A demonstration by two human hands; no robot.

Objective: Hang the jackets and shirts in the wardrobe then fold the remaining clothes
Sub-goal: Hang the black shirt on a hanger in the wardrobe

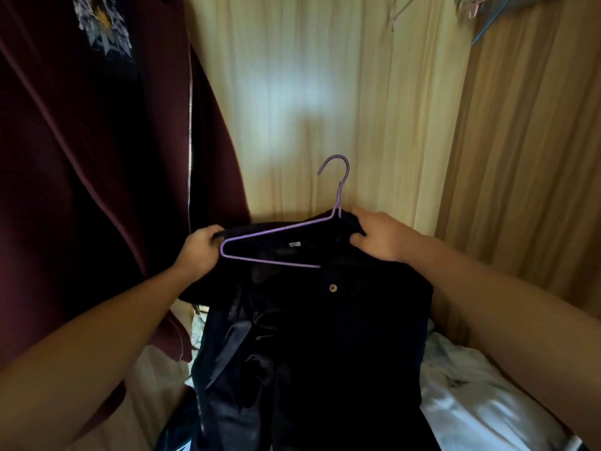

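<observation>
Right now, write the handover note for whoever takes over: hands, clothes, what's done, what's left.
Left hand: grips the dark garment at its left shoulder.
Right hand: grips its collar by the hanger neck.
Hanger: right arm inside the garment, left end exposed, hook free.
Done: maroon jacket hangs at left.
Left: seat the left shoulder, hook it on the rail (not in view), then fold the rest; white cloth lies at lower right. Spare hangers at top right.
</observation>
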